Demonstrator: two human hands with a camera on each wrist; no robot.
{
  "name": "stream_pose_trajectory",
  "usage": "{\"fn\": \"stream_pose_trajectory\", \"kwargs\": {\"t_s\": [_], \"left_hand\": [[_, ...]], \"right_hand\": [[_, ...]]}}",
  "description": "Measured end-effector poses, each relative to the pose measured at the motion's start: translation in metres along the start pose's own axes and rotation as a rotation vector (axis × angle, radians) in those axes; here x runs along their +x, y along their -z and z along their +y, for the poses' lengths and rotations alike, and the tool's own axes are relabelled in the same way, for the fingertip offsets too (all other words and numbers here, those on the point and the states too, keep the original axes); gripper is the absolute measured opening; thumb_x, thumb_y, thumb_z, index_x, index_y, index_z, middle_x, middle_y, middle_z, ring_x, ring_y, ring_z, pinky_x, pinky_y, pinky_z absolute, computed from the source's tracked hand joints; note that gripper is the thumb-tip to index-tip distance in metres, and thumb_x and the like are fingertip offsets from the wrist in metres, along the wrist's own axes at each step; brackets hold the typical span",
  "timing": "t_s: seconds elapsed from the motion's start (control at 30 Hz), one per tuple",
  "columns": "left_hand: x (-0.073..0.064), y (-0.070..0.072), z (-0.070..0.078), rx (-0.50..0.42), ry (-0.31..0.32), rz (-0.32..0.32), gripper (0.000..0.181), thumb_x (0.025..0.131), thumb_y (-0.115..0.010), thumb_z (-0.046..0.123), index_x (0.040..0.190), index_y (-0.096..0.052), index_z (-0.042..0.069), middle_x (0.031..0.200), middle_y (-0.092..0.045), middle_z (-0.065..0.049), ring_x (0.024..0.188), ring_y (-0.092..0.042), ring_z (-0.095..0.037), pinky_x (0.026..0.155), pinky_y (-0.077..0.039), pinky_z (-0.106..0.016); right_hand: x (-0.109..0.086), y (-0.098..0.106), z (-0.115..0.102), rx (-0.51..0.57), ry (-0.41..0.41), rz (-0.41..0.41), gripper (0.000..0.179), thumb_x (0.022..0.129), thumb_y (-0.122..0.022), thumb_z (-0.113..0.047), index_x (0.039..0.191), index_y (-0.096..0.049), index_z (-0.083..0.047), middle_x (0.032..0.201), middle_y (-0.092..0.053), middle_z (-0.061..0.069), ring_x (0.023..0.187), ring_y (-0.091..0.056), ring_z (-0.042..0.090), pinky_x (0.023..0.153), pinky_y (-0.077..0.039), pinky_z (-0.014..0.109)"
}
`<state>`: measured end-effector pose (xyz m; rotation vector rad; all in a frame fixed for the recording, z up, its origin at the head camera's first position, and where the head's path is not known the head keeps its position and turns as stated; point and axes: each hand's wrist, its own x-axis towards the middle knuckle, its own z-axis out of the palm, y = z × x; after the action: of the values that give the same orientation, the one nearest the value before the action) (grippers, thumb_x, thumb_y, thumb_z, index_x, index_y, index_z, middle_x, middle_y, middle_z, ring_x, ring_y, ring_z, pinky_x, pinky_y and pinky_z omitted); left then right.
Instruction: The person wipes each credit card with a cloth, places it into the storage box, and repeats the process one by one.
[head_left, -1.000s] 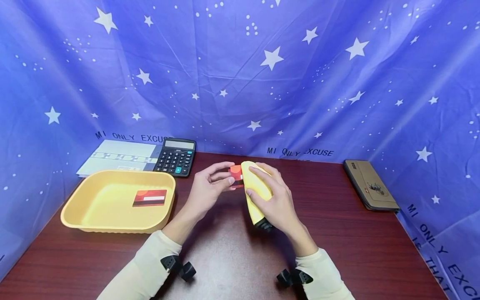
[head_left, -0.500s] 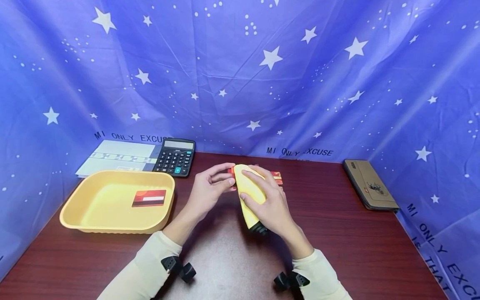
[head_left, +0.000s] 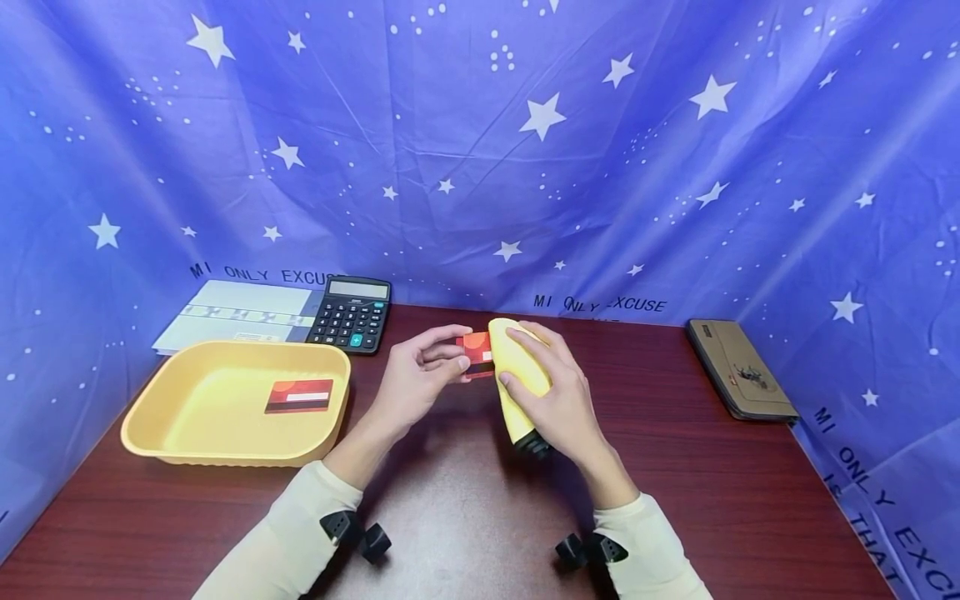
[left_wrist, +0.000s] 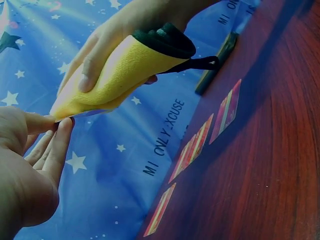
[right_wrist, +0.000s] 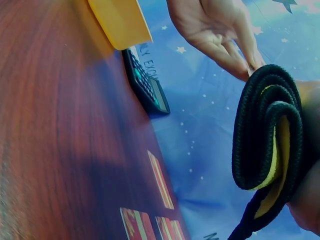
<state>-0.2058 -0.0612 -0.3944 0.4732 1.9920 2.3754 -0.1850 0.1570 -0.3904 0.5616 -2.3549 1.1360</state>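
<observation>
My left hand [head_left: 411,379] pinches a red card [head_left: 477,354] by its left end, above the table. The right hand [head_left: 561,392] grips a folded yellow cloth [head_left: 517,360] with black edging, which overlaps the card's right end. In the left wrist view the cloth [left_wrist: 112,75] reaches right to the left fingertips [left_wrist: 65,121], and most of the card is hidden. From the right wrist the black rolled edge [right_wrist: 242,130] shows the cloth's layers and a loop hanging below.
Several red striped cards [left_wrist: 227,111] lie on the table behind the hands. A yellow basket [head_left: 168,450] at left holds another red card [head_left: 299,396]. Behind it are a calculator [head_left: 351,312] and a white box [head_left: 228,312]. A brown wallet [head_left: 742,371] lies far right.
The cloth in my right hand slid left over the card, then back right, uncovering more of the card's left part. The left hand has stayed nearly still.
</observation>
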Motion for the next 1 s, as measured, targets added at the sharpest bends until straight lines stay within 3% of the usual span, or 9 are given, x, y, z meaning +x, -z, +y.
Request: {"fn": "stream_pose_trajectory", "kwargs": {"t_s": [0.23,0.47,0.7,0.83,1.0], "left_hand": [[0.001,0.0,0.006,0.033,-0.024,-0.006,0.04,0.092,-0.07,-0.006,0.131,-0.065,-0.002,0.108,-0.071,-0.036,0.079,-0.076,-0.015,0.077,-0.068,-0.036],[0.0,0.007,0.015,0.087,-0.02,-0.003,0.041,0.091,-0.071,-0.004,0.131,-0.067,0.001,0.107,-0.073,-0.032,0.081,-0.076,-0.014,0.077,-0.068,-0.036],[-0.003,0.017,0.026,0.101,0.041,-0.051,0.043,0.092,-0.071,-0.001,0.135,-0.064,0.001,0.109,-0.075,-0.023,0.086,-0.076,-0.011,0.082,-0.068,-0.037],[-0.008,0.031,0.033,0.14,0.048,-0.063,0.044,0.093,-0.072,0.001,0.136,-0.063,0.001,0.107,-0.077,-0.013,0.088,-0.076,-0.01,0.082,-0.067,-0.035],[-0.016,0.063,0.048,0.224,0.057,-0.02,0.045,0.096,-0.072,0.007,0.139,-0.061,0.002,0.107,-0.078,-0.005,0.093,-0.077,-0.014,0.085,-0.067,-0.036]], "right_hand": [[0.002,0.012,0.008,-0.004,-0.039,0.036,0.059,0.085,-0.082,-0.016,0.141,-0.064,-0.029,0.147,-0.058,-0.002,0.132,-0.057,0.019,0.097,-0.049,0.027],[0.004,0.017,0.012,0.011,-0.043,0.046,0.059,0.086,-0.082,-0.016,0.141,-0.064,-0.028,0.148,-0.057,-0.001,0.136,-0.055,0.02,0.103,-0.048,0.028],[0.005,0.026,0.017,0.01,-0.084,0.059,0.059,0.086,-0.083,-0.015,0.14,-0.065,-0.029,0.149,-0.057,-0.002,0.131,-0.056,0.02,0.091,-0.049,0.021],[0.006,0.026,0.017,0.021,-0.106,0.05,0.059,0.087,-0.082,-0.016,0.141,-0.064,-0.031,0.149,-0.056,-0.003,0.129,-0.056,0.019,0.088,-0.048,0.019],[0.007,0.024,0.016,0.028,-0.108,0.05,0.058,0.087,-0.082,-0.016,0.141,-0.065,-0.03,0.149,-0.056,-0.002,0.128,-0.057,0.02,0.088,-0.048,0.019]]}}
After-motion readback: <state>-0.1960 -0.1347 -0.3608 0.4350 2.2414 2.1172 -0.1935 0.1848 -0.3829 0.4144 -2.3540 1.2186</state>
